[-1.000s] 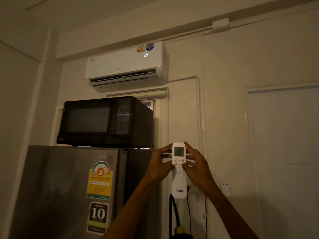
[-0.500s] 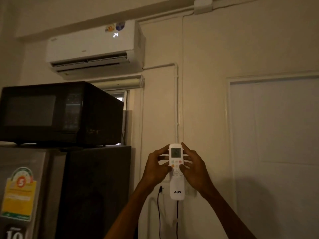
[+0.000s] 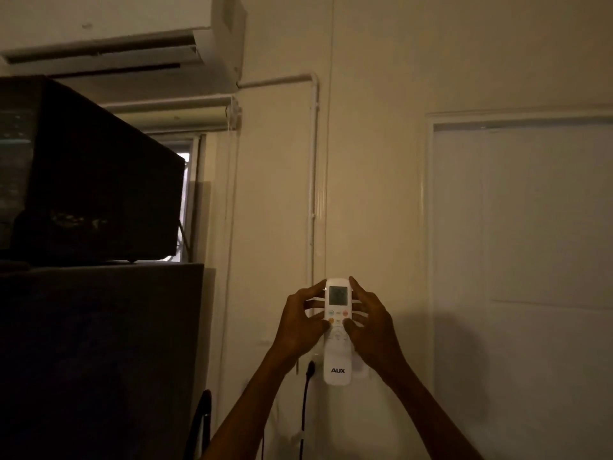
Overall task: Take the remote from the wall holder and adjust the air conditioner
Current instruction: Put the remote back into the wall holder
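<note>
A white remote [image 3: 337, 360] with a lit screen and an AUX label is held upright in front of the wall. My left hand [image 3: 300, 322] grips its left side, thumb near the orange button. My right hand [image 3: 371, 327] grips its right side, thumb on the keys below the screen. The white air conditioner [image 3: 139, 31] hangs on the wall at the top left, its top cut off by the frame edge. No wall holder can be made out; the wall behind the remote is hidden.
A black microwave [image 3: 83, 174] stands on a dark fridge [image 3: 99, 353] at the left. A white pipe [image 3: 313, 180] runs down the wall above the remote. A black cable [image 3: 303, 410] hangs below my left wrist. A pale door [image 3: 524, 260] is at the right.
The view has swung right and down: the air conditioner, microwave and fridge slid left and up. Both hands stay on the remote, thumbs on its keys.
</note>
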Tool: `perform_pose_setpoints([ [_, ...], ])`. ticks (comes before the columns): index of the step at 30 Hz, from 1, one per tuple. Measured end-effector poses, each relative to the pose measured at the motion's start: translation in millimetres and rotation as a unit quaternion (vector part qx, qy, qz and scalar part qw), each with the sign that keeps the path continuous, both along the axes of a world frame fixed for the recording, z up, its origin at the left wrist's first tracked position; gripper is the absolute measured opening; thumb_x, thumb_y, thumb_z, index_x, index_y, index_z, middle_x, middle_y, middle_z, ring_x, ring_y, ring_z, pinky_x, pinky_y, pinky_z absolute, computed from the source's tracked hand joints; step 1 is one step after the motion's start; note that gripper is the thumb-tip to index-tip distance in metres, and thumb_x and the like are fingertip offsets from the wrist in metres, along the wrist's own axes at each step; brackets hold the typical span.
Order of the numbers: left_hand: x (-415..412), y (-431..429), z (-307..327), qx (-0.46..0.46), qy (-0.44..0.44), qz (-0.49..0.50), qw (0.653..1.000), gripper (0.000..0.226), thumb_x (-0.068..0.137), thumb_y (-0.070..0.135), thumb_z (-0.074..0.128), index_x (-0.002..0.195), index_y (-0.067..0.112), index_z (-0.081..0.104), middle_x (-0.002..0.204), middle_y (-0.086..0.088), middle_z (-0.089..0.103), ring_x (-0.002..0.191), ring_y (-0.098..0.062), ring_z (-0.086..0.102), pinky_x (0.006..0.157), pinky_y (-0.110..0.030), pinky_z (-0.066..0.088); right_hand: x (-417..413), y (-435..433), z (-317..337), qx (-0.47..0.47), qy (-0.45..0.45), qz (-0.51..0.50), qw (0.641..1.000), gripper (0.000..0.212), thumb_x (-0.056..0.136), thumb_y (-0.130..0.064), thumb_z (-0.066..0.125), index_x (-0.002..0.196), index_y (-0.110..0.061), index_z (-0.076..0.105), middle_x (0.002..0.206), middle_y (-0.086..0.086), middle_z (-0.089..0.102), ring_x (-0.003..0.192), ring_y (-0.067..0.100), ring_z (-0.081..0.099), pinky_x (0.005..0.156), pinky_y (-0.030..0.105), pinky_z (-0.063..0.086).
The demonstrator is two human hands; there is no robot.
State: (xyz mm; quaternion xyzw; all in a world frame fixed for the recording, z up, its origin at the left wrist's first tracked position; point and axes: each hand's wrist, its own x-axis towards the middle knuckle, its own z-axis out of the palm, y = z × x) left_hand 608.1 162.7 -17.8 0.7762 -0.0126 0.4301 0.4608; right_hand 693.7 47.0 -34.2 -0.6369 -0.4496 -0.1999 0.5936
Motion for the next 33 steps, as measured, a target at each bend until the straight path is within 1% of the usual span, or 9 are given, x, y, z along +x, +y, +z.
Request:
perform_pose_setpoints([
  [4, 48.1, 20.6, -5.1, 0.005, -0.008, -0.014, 1.000, 0.066, 0.070, -0.003, 0.070, 0.128, 0.022, 0.050, 0.124, -0.003, 0.060, 0.097, -0.005, 0.060, 0.063, -0.008, 0.053, 46.0, 17.4, -2.0, 0.004, -0.004, -0.006, 1.000, 0.057, 0.084, -0.011, 0.063, 0.136, -0.018, 0.039, 0.119, 0.006, 0.056, 0.107, 0.019, 0.059, 0.083, 0.016, 0.050],
  [7, 84.5, 34.6, -6.0, -0.007, -0.015, -0.019, 1.000, 0.066, 0.069, 0.001, 0.073, 0.127, 0.024, 0.051, 0.123, 0.001, 0.060, 0.101, -0.008, 0.060, 0.066, -0.011, 0.051, 79.1, 29.1, -0.6, -0.001, -0.014, -0.013, 1.000, 0.055, 0.083, -0.013, 0.065, 0.131, -0.022, 0.041, 0.118, 0.002, 0.056, 0.107, 0.016, 0.059, 0.081, 0.010, 0.051],
  [11, 130.9, 50.8, -5.2, 0.008, -0.020, -0.042, 0.999, 0.065, 0.069, -0.001, 0.073, 0.127, 0.019, 0.052, 0.121, -0.005, 0.060, 0.103, -0.013, 0.060, 0.073, -0.011, 0.052, 119.5, 41.2, -1.1, -0.004, -0.004, -0.031, 0.999, 0.062, 0.083, -0.008, 0.063, 0.138, -0.017, 0.038, 0.125, 0.009, 0.055, 0.108, 0.017, 0.058, 0.087, 0.025, 0.053],
  [14, 162.7, 61.7, -10.7, 0.019, -0.021, -0.064, 0.998, 0.067, 0.069, -0.010, 0.069, 0.129, 0.013, 0.049, 0.122, -0.011, 0.057, 0.102, -0.013, 0.058, 0.072, -0.005, 0.050, 142.0, 45.7, -5.7, -0.004, -0.006, -0.042, 0.999, 0.062, 0.083, -0.007, 0.063, 0.139, -0.015, 0.036, 0.124, 0.009, 0.053, 0.108, 0.017, 0.057, 0.089, 0.026, 0.051],
  [19, 207.8, 74.5, -27.9, 0.021, -0.024, -0.089, 0.996, 0.068, 0.070, -0.009, 0.069, 0.130, 0.013, 0.047, 0.121, -0.011, 0.057, 0.108, -0.017, 0.058, 0.077, -0.007, 0.051, 172.1, 50.6, -17.0, -0.004, -0.005, -0.064, 0.998, 0.062, 0.084, -0.001, 0.060, 0.139, -0.014, 0.036, 0.122, 0.010, 0.052, 0.109, 0.018, 0.055, 0.081, 0.011, 0.050],
  [24, 233.8, 75.1, -36.3, 0.026, -0.042, -0.100, 0.994, 0.063, 0.072, -0.011, 0.065, 0.130, 0.009, 0.047, 0.122, -0.013, 0.056, 0.105, -0.010, 0.058, 0.078, -0.007, 0.050, 196.4, 54.0, -24.2, 0.000, -0.013, -0.079, 0.997, 0.062, 0.084, 0.004, 0.057, 0.139, -0.014, 0.035, 0.120, 0.011, 0.052, 0.110, 0.021, 0.055, 0.077, 0.004, 0.048],
  [29, 249.7, 74.2, -43.2, 0.029, -0.085, -0.107, 0.990, 0.060, 0.074, -0.013, 0.062, 0.129, 0.005, 0.046, 0.122, -0.015, 0.054, 0.108, -0.016, 0.058, 0.083, -0.010, 0.050, 210.8, 58.8, -29.5, 0.016, -0.049, -0.097, 0.994, 0.061, 0.084, 0.005, 0.057, 0.138, -0.011, 0.036, 0.118, 0.005, 0.050, 0.109, 0.016, 0.053, 0.079, 0.001, 0.045],
  [31, 250.9, 74.1, -45.2, 0.026, -0.090, -0.112, 0.989, 0.059, 0.075, -0.013, 0.061, 0.129, 0.006, 0.047, 0.121, -0.013, 0.054, 0.107, -0.010, 0.058, 0.084, -0.011, 0.051, 211.9, 60.8, -32.7, 0.026, -0.057, -0.105, 0.993, 0.060, 0.084, 0.003, 0.057, 0.138, -0.012, 0.036, 0.118, 0.004, 0.050, 0.108, 0.014, 0.053, 0.081, 0.001, 0.045],
  [33, 252.0, 74.9, -47.8, 0.027, -0.095, -0.115, 0.988, 0.060, 0.075, -0.014, 0.059, 0.129, 0.008, 0.046, 0.120, -0.010, 0.053, 0.104, 0.000, 0.057, 0.084, -0.012, 0.051, 212.4, 62.4, -37.6, 0.035, -0.075, -0.103, 0.991, 0.057, 0.084, -0.005, 0.058, 0.137, -0.013, 0.037, 0.118, 0.005, 0.052, 0.107, 0.012, 0.055, 0.085, 0.006, 0.047],
])
